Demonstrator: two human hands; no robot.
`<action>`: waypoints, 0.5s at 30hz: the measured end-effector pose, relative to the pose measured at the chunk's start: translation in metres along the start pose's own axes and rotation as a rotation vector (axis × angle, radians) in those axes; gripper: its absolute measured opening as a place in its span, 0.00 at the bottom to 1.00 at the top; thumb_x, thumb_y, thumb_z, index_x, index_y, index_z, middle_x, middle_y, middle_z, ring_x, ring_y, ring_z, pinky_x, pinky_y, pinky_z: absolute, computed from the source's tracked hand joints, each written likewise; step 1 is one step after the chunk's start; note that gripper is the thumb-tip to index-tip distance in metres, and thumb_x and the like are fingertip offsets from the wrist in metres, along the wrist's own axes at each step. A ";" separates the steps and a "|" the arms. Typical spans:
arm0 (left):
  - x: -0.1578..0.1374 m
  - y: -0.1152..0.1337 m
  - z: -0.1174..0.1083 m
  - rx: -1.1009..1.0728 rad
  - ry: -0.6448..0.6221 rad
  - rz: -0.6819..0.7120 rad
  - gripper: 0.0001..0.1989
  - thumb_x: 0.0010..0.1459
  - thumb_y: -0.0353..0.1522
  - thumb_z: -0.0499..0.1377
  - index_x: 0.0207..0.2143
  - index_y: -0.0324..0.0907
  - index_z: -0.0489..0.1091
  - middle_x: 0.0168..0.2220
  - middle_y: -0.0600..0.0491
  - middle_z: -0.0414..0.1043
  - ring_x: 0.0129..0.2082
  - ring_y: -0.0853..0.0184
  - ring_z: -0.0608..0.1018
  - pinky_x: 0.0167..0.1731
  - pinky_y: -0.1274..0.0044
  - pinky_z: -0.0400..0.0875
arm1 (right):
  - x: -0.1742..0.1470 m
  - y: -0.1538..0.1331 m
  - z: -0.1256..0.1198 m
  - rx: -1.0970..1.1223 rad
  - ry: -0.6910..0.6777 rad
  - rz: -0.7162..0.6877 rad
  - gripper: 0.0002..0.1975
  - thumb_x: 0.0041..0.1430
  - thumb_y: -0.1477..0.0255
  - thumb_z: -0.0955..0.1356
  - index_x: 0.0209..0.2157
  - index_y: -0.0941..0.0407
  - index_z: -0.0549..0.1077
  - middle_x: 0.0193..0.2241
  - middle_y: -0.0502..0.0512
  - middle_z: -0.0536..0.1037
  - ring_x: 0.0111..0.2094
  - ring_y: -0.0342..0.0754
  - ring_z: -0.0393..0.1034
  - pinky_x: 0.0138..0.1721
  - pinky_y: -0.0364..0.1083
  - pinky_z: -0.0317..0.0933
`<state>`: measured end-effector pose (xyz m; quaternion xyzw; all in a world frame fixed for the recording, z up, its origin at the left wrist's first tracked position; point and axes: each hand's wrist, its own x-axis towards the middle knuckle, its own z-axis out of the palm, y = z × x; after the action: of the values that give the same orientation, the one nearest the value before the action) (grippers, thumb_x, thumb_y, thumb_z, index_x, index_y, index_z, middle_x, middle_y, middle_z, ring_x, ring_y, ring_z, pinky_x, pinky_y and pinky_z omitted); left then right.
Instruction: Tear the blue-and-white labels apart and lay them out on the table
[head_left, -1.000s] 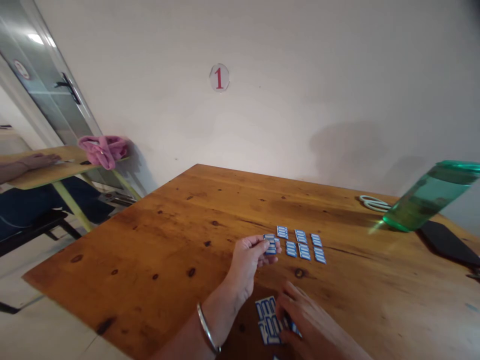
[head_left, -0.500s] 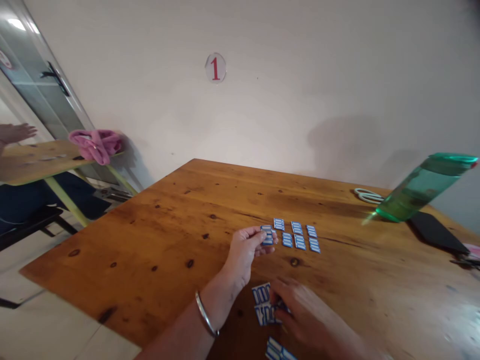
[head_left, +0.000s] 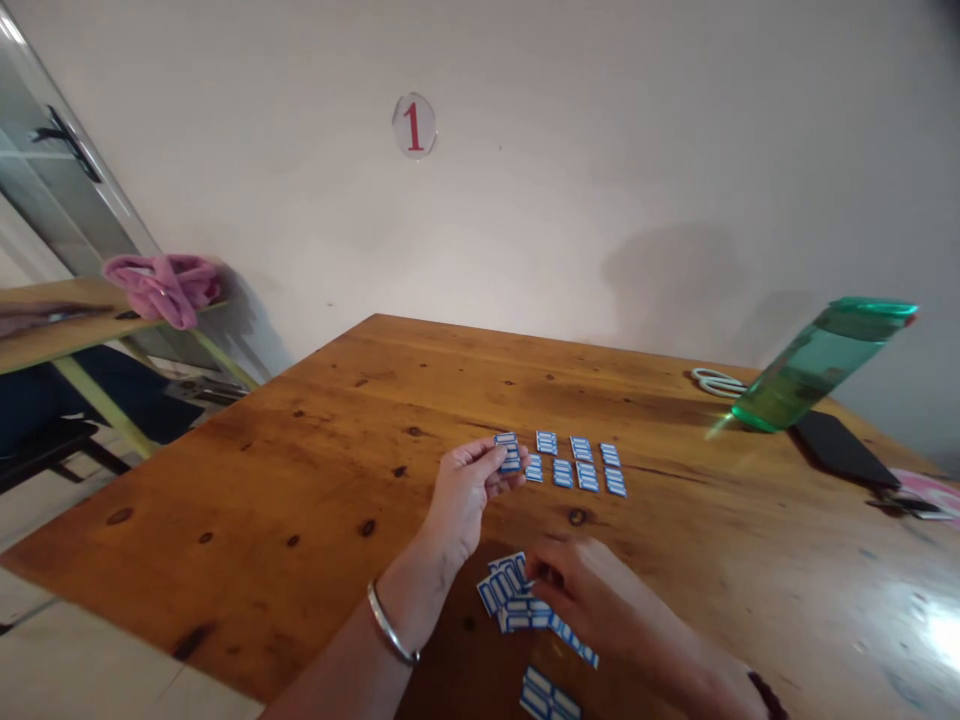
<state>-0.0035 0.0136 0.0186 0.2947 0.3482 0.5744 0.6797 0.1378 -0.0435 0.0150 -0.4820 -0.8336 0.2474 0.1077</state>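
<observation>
My left hand (head_left: 474,485) pinches a small white label sheet (head_left: 508,455) with blue borders between thumb and fingers, above the table. Just to its right, several similar label sheets (head_left: 587,475) lie in two rows on the wood. Closer to me, my right hand (head_left: 581,585) is curled over a loose, overlapping pile of label sheets (head_left: 501,588). Its fingertips touch the pile's edge, and what they grip, if anything, is hidden. Another blue-bordered sheet (head_left: 550,695) lies by itself at the bottom of the view.
On the right of the wooden table (head_left: 262,480) are a green bottle (head_left: 817,365), a white cable (head_left: 718,383) and a black flat case (head_left: 844,455). A pink cloth (head_left: 169,285) rests on another table at left, where a person sits.
The view has shifted slightly to the right. My right hand has shifted at the pile, whose sheets now show more spread out. My left hand still holds its sheet. The other person's hand has lowered.
</observation>
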 end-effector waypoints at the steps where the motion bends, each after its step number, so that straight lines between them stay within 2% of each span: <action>1: 0.000 0.000 0.000 0.000 -0.008 -0.001 0.04 0.48 0.26 0.59 0.28 0.33 0.72 0.28 0.46 0.77 0.29 0.65 0.78 0.30 0.76 0.72 | -0.004 0.000 0.000 -0.032 -0.036 0.004 0.07 0.49 0.79 0.62 0.29 0.57 0.70 0.30 0.53 0.72 0.31 0.46 0.65 0.31 0.43 0.55; 5: -0.001 -0.002 0.000 0.000 -0.028 -0.003 0.04 0.48 0.26 0.59 0.29 0.34 0.72 0.28 0.46 0.77 0.29 0.65 0.78 0.30 0.76 0.72 | -0.013 -0.004 0.005 -0.142 -0.107 0.053 0.11 0.47 0.78 0.64 0.35 0.57 0.69 0.38 0.58 0.70 0.37 0.52 0.64 0.36 0.47 0.56; 10: -0.002 -0.003 0.001 0.017 -0.029 -0.012 0.04 0.48 0.26 0.59 0.29 0.33 0.72 0.27 0.46 0.77 0.29 0.65 0.78 0.30 0.76 0.72 | -0.010 -0.009 0.005 -0.149 -0.132 0.061 0.09 0.46 0.79 0.63 0.32 0.58 0.68 0.35 0.58 0.70 0.35 0.50 0.64 0.34 0.46 0.56; 15: -0.003 -0.004 0.001 0.037 -0.026 -0.010 0.05 0.48 0.27 0.59 0.29 0.33 0.72 0.28 0.46 0.77 0.28 0.66 0.77 0.30 0.76 0.72 | -0.013 -0.004 0.010 -0.047 -0.072 0.008 0.09 0.43 0.80 0.63 0.29 0.57 0.67 0.31 0.53 0.72 0.31 0.47 0.62 0.30 0.43 0.52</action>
<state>-0.0011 0.0104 0.0161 0.3130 0.3515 0.5604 0.6815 0.1374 -0.0592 0.0090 -0.4783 -0.8407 0.2454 0.0653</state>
